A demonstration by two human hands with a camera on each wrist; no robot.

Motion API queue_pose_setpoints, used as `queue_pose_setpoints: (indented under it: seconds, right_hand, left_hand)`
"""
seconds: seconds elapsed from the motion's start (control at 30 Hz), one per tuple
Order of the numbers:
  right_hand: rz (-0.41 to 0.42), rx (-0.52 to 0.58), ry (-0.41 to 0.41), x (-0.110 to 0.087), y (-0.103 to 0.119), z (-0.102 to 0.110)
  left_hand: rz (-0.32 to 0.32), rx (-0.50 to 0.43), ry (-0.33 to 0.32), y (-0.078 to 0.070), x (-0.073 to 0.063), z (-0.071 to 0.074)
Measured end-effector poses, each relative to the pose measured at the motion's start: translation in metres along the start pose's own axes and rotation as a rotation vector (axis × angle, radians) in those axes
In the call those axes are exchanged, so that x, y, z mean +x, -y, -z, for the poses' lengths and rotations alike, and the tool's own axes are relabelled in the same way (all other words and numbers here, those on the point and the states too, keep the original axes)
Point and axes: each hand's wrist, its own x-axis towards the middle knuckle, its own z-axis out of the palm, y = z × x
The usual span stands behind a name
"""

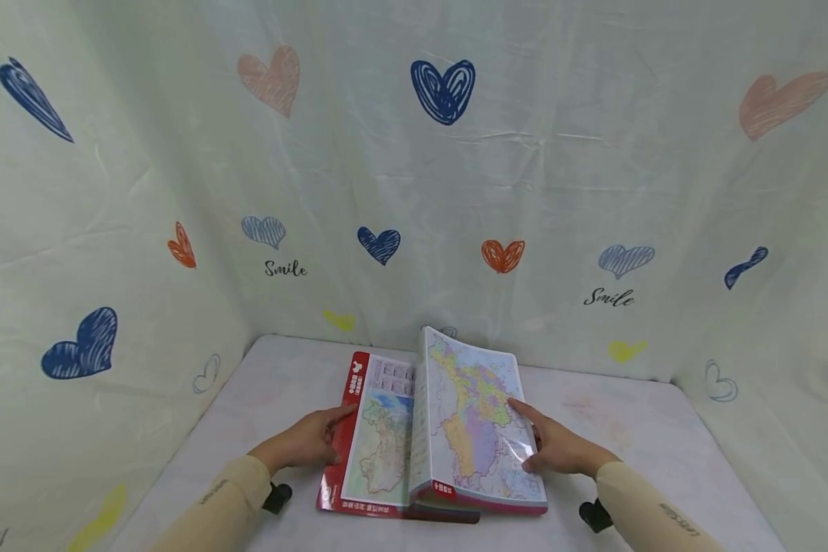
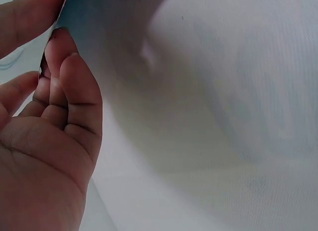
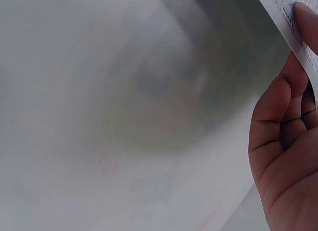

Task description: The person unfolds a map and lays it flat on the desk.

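On the bench [image 1: 607, 406], the shiny folded map [image 1: 472, 422] is being pinched at its red left edge by the left grip [image 1: 303, 439] and its right edge by the right grip [image 1: 562, 447], and, probably light, bendy and slippery, is being held best there.

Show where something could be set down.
Bare table lies left of the red-edged map, beyond the left hand, and right of the other map, beyond the right hand, up to the curtain. Overlapping maps crowd the centre.

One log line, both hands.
left hand: pinches left edge of red-edged map | right hand: pinches right edge of multicoloured map
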Motion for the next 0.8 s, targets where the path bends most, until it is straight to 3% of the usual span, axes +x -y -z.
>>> queue_pose_setpoints:
  seconds: [0.3,0.8]
  right_hand:
    - [0.039,-0.004,0.019,-0.005,-0.007,0.011]
    - [0.029,0.016,-0.003,-0.017,-0.010,0.032]
  left_hand:
    - [0.065,0.035,-0.051,0.005,-0.005,0.006]
    - [0.081,0.038,-0.069,0.010,-0.014,0.015]
